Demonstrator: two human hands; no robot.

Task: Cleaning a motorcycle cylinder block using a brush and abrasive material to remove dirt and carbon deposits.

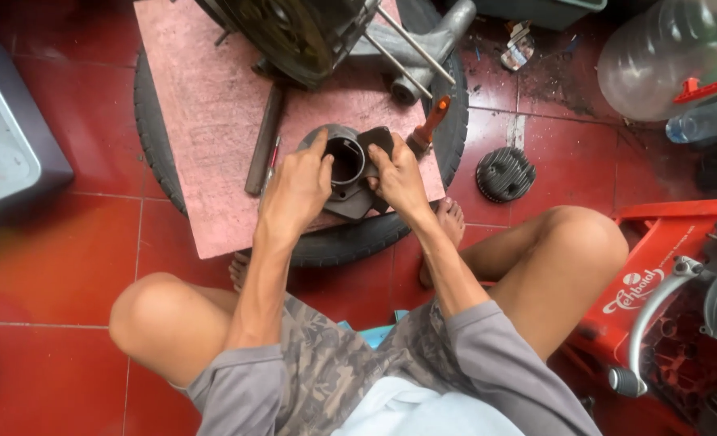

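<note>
The left hand point(300, 184) curls over the near-left rim of a dark grey engine cylinder point(344, 173), its fingers bent and its thumb pressing against the wall of the open bore, so it grips the casting and steadies it. The right hand point(399, 178) closes on the cylinder's right side, where its fingers pinch a small dark pad point(377, 143), perhaps an abrasive sheet or a rag, against the rim; what the piece is made of cannot be told. Both hands are therefore shut around the same part, one bracing and one working.

The cylinder rests on a pink board point(205, 121) that lies across an old black tyre point(152, 129) on the red tiled floor point(43, 258). Just left of the cylinder lie a dark metal bar point(263, 141) and a thin red-handled tool point(273, 157); just right stands an orange-handled screwdriver point(431, 121). Beyond it sits a larger engine casing point(294, 32) with long studs. A finned cylinder head point(504, 173) lies apart on the tiles.

Judging from the grip, the step in hand is cleaning or dressing the cylinder's mouth. The next move seems to call for firm bracing from the left hand while the right draws the pad evenly round the rim, turning the casting as needed.
</note>
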